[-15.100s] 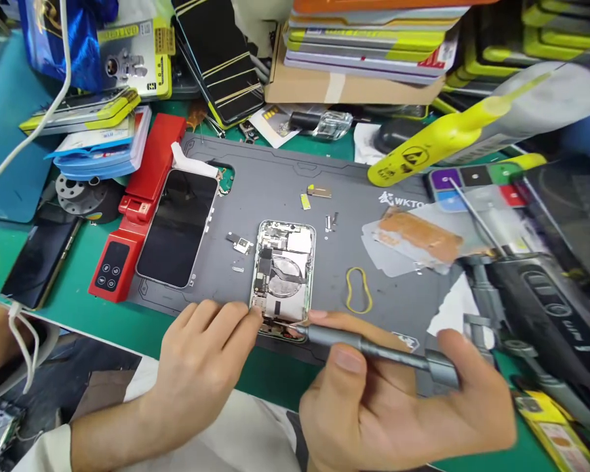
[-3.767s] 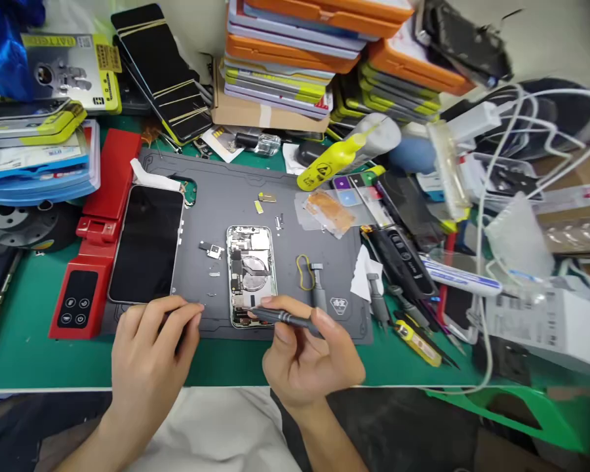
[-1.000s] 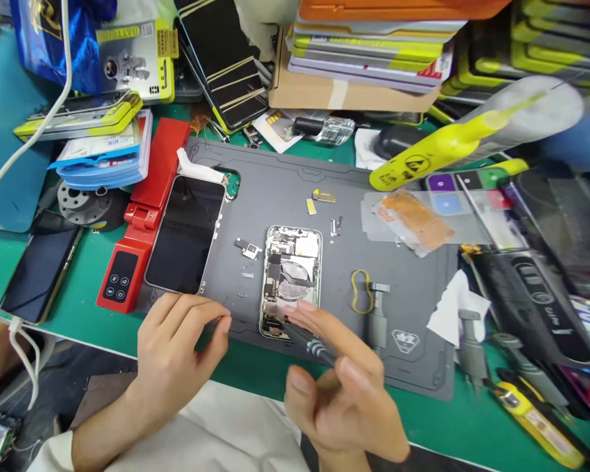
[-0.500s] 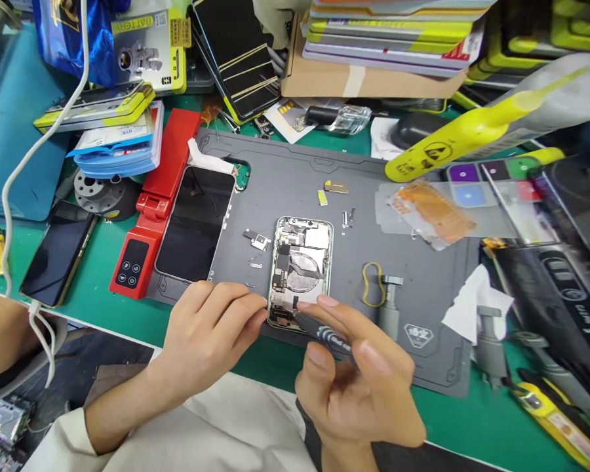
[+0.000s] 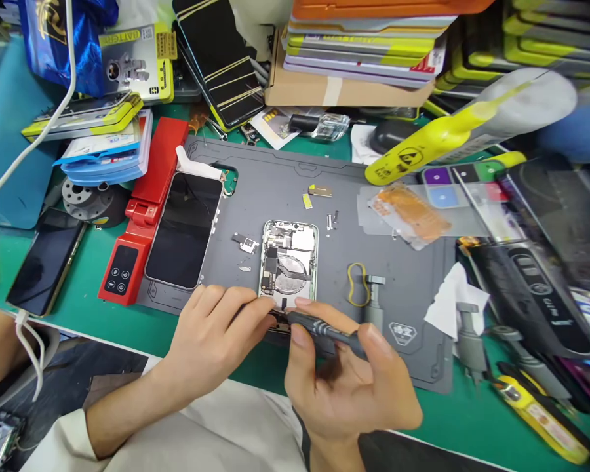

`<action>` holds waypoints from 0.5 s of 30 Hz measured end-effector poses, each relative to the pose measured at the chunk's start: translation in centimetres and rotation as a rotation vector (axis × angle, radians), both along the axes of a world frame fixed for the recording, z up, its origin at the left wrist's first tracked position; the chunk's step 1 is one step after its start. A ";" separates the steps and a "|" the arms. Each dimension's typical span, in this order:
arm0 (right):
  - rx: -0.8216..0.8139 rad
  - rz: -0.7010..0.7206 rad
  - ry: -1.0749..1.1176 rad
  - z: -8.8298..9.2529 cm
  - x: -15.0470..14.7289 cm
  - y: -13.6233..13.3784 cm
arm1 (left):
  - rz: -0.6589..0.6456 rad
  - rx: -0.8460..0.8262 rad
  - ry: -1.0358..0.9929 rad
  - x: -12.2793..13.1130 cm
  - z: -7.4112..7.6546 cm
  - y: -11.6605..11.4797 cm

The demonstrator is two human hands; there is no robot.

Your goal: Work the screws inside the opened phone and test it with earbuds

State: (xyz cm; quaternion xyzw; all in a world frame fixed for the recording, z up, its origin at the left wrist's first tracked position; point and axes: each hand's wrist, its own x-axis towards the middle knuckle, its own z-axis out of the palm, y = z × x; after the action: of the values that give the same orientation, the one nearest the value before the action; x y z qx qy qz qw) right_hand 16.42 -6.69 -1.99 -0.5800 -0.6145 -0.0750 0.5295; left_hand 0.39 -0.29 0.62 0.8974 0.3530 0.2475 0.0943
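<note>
An opened phone body [image 5: 288, 262] with bare internals lies on a grey work mat [image 5: 285, 177]. My right hand [image 5: 347, 387] grips a dark screwdriver [image 5: 324, 326], its tip at the phone's near end. My left hand [image 5: 214, 341] rests at the phone's near left corner with fingertips pinched together against it; what they hold, if anything, is hidden. A detached screen [image 5: 184, 229] lies face up left of the phone body. Small brackets [image 5: 246, 244] and screws [image 5: 331, 219] lie loose on the mat.
A red device [image 5: 137, 223] sits left of the mat, a dark phone [image 5: 44, 259] further left. A yellow bottle [image 5: 437, 141], orange tape on film [image 5: 408, 213], a yellow rubber band [image 5: 356, 285], grey tools [image 5: 373, 301] and stacked cases [image 5: 364, 46] crowd the right and back.
My left hand has slid right onto the phone's near corner. My right hand has brought the screwdriver flatter, its tip at the near end. The camera view has shifted slightly.
</note>
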 end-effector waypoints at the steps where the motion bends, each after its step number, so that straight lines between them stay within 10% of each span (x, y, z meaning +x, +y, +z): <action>1: 0.006 -0.019 0.017 0.0 0.1 0.0 | 0.000 0.001 -0.004 0.0 -0.1 0.0; 15: -0.070 0.001 0.162 -0.7 1.1 -3.2 | 0.092 0.029 -0.010 -2.6 0.7 -0.4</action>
State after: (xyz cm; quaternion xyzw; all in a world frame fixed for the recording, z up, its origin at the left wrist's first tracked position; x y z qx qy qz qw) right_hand 17.55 -9.88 -2.65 -0.6022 -0.5722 -0.0061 0.5568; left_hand -2.22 -0.69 1.34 0.8801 0.3900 0.2610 0.0716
